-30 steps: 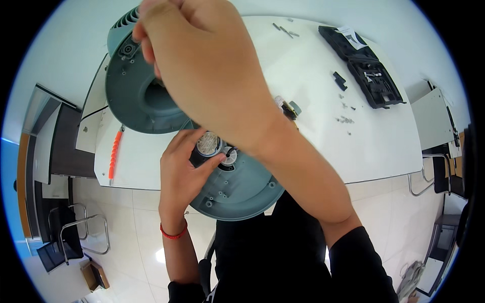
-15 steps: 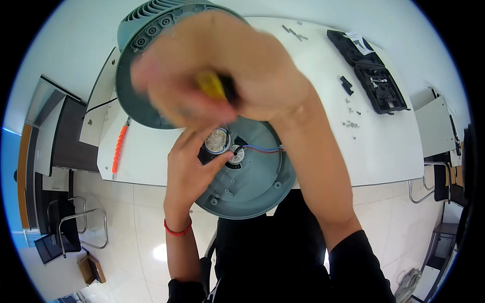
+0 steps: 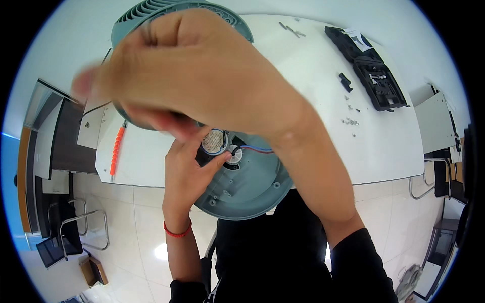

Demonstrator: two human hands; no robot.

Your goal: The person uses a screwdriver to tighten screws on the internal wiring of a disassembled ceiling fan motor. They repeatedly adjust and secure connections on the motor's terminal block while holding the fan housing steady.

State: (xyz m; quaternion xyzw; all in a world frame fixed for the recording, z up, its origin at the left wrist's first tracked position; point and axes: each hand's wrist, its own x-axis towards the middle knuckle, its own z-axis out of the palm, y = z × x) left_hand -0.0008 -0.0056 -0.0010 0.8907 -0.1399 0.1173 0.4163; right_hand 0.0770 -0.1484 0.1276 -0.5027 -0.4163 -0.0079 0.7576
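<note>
The left hand (image 3: 186,169) has its thumb and first fingers bent, moderately apart, and between them it holds the round motor (image 3: 214,142) with a pale label. Its thumb tip lies at the lower edge of this motor, just beside a small white wheel (image 3: 234,155). Under these fingers and to their right is the grey-green round cover (image 3: 247,189), where the motor sits; blue and red wires (image 3: 256,148) go to the right from the wheel. The right hand (image 3: 166,76) is above the left fingertips, with curled and blurred fingers; how far they are open, or what they hold, I cannot tell. Behind the right fingers is a bigger cover (image 3: 246,29), partly hidden. Left of the left fingers lies an orange rod (image 3: 116,151); far to their right are small screws (image 3: 350,121) and an open black case (image 3: 379,83).
</note>
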